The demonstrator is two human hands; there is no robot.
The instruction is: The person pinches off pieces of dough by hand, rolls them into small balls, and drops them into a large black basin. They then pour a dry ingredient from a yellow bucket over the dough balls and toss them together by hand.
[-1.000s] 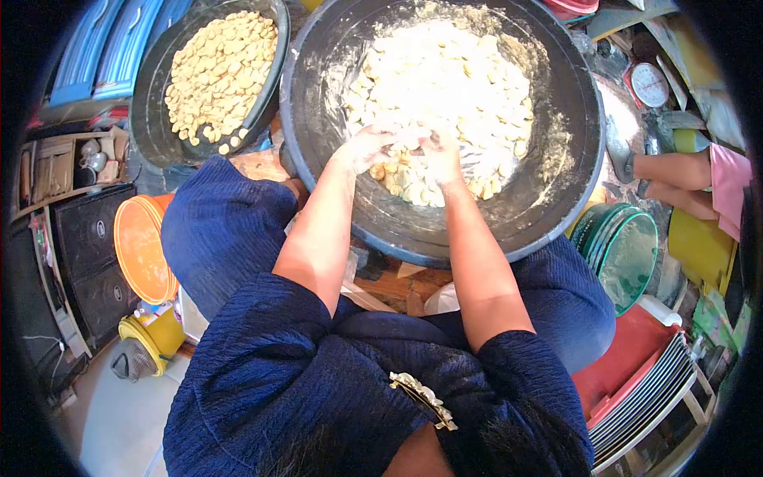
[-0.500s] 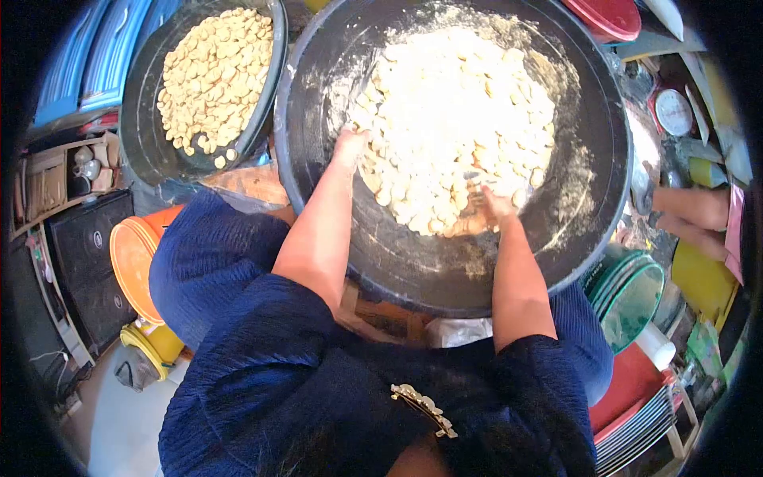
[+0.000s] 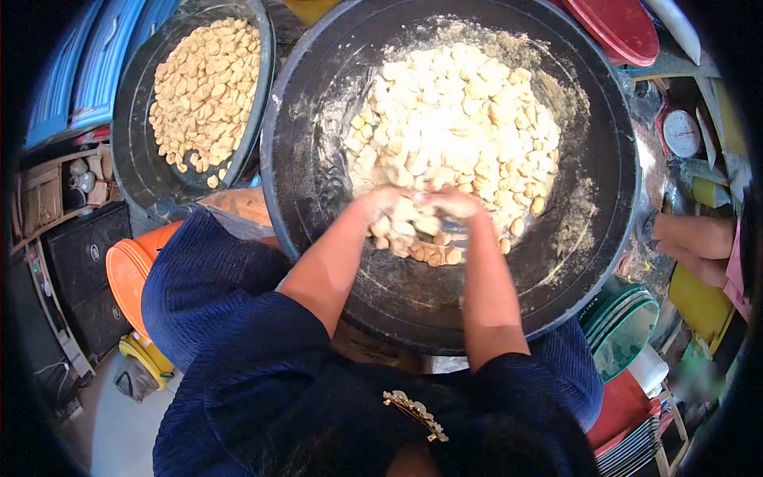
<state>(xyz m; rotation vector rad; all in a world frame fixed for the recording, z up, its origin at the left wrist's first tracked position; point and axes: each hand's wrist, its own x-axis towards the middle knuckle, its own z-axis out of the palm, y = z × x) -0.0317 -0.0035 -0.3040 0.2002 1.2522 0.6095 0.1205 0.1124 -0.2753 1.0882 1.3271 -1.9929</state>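
Observation:
A large round black basin [image 3: 318,262] lies in front of me, dusted with pale powder. Inside it is a heap of pale, flat, rounded pieces [image 3: 477,111], overexposed at the middle. My left hand [image 3: 387,203] and my right hand [image 3: 451,203] are close together at the near side of the heap, with pieces between and below them. Motion smears both hands, and their fingers are partly hidden among the pieces. Whether either hand grips any piece cannot be made out.
A smaller dark basin [image 3: 131,151] of similar pieces stands at the left. Around are an orange bucket [image 3: 127,274], green stacked tubs [image 3: 628,326], a red basin [image 3: 620,32], a dial scale [image 3: 681,133], and another person's legs [image 3: 691,234] at the right.
Both my hands have moved toward each other, from the heap's left side and near right edge to its near side. Pieces have gathered between them. The view has shifted slightly.

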